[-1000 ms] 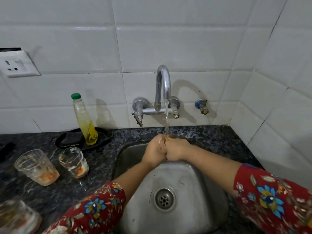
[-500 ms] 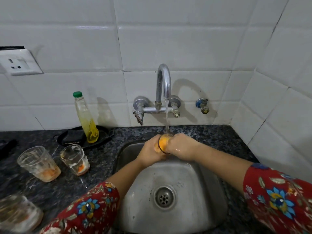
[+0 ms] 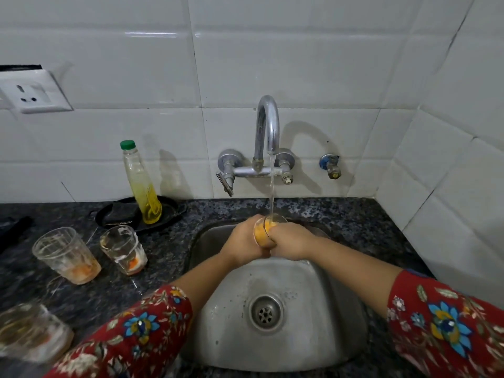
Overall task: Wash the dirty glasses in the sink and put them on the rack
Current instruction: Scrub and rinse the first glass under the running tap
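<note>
Head view: looks down on a corner basin.
Counter: dark speckled stone, around the basin from 9 through 12 to 3 o'clock.
Sink: steel, drain toward its 6 o'clock side.
Tap: on the tiled wall at the sink's 12 o'clock, water running.
Left hand: fingers curled round the held glass from its 9 o'clock side.
Right hand: wrapped round it from 3 o'clock.
Held glass: over the sink's 12 o'clock edge, under the stream, orange liquid inside.
Bottle: green-capped, at 10 o'clock.
Tall dirty glass, shorter dirty glass: upright on the counter at 9 o'clock.
Blurred glass: at 8 o'clock.
</note>
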`<state>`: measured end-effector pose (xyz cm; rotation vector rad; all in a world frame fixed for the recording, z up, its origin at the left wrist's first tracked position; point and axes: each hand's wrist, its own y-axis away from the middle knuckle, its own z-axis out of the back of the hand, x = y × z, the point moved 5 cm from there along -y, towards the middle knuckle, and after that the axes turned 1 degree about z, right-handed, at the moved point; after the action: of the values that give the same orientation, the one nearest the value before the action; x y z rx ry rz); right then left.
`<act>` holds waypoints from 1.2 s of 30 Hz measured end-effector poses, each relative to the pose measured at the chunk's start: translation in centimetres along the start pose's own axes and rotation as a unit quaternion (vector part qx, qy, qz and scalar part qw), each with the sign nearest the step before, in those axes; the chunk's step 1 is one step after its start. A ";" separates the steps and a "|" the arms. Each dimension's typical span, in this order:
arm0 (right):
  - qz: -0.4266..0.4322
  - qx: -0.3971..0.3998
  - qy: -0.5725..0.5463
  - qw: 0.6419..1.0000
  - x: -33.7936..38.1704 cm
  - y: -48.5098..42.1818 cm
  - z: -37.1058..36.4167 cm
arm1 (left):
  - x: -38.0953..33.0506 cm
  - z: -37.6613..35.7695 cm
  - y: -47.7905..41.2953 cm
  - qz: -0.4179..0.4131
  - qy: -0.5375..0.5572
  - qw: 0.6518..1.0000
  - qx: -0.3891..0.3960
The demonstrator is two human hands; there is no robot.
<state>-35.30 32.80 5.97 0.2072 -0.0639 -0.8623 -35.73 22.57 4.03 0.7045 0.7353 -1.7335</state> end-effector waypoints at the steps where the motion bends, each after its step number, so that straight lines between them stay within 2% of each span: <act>1: 0.007 -0.003 -0.016 1.000 -0.3 -0.1 -0.3 | -0.3 0.2 0.4 -0.021 0.023 0.999 -0.014; 3: 0.008 0.004 0.015 1.000 -0.8 0.1 -0.4 | -1.3 0.6 0.6 -0.085 0.061 0.994 -0.004; 5: 0.009 -0.021 0.042 0.999 -0.7 0.2 -0.5 | -1.2 0.9 0.2 -0.109 0.076 0.991 0.009; 8: -0.083 -0.045 -0.165 0.982 -0.3 -0.5 -1.6 | 0.1 0.6 -0.1 -0.047 -0.013 0.999 -0.003; 10: -0.103 -0.028 -0.339 0.935 0.7 -1.0 -2.4 | 1.0 0.7 0.4 0.002 -0.092 0.996 0.004; 12: -0.146 -0.040 -0.487 0.860 1.5 -0.7 -3.0 | 1.3 1.1 0.9 0.012 -0.196 0.980 0.032; 13: -0.175 -0.043 -0.572 0.800 1.9 -0.2 -3.2 | 1.2 1.3 1.2 0.008 -0.266 0.963 0.053; 15: -0.205 -0.021 -0.706 0.678 2.8 0.5 -4.2 | 1.1 1.8 1.8 0.009 -0.403 0.909 0.102; 18: -0.219 0.052 -0.813 0.537 4.4 0.8 -5.9 | 1.4 2.2 2.5 0.043 -0.542 0.820 0.177; 21: -0.269 0.067 -0.855 0.438 4.6 1.6 -7.6 | 1.5 2.4 2.4 0.039 -0.617 0.760 0.199; 24: -0.284 0.030 -0.883 0.372 4.4 2.4 -8.0 | 1.1 2.8 2.2 0.014 -0.637 0.748 0.184; 25: -0.283 0.010 -0.882 0.376 4.3 2.6 -7.8 | 1.1 2.8 2.1 0.005 -0.628 0.758 0.174; 26: -0.277 -0.020 -0.874 0.400 3.9 2.5 -7.4 | 1.1 2.9 2.0 -0.001 -0.607 0.777 0.166; 27: -0.258 -0.059 -0.856 0.443 3.6 2.5 -6.8 | 1.4 2.9 1.7 -0.002 -0.575 0.802 0.160; 28: -0.228 -0.099 -0.828 0.502 3.4 2.4 -6.1 | 1.8 2.9 1.4 0.005 -0.527 0.836 0.154; 29: -0.188 -0.130 -0.778 0.586 3.2 2.4 -5.4 | 2.4 2.8 1.1 0.021 -0.458 0.876 0.151; 31: -0.061 -0.154 -0.595 0.786 3.1 2.2 -4.1 | 2.8 2.4 1.0 0.042 -0.298 0.941 0.152; 32: 0.010 -0.144 -0.453 0.880 3.0 2.0 -3.7 | 2.7 2.1 1.0 0.033 -0.231 0.960 0.153; 33: 0.076 -0.144 -0.283 0.945 2.7 2.0 -3.4 | 2.7 1.7 1.0 0.025 -0.170 0.973 0.152; 34: 0.145 -0.165 -0.117 0.969 2.3 2.0 -2.8 | 2.6 1.4 1.0 0.015 -0.116 0.982 0.150; 36: 0.237 -0.166 0.089 0.953 1.2 1.2 -2.1 | 2.8 0.5 0.5 0.001 -0.047 0.988 0.146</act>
<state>-33.30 32.97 4.12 -0.0499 0.1944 -0.3624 -36.05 20.41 2.09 0.8132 0.4187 -1.8793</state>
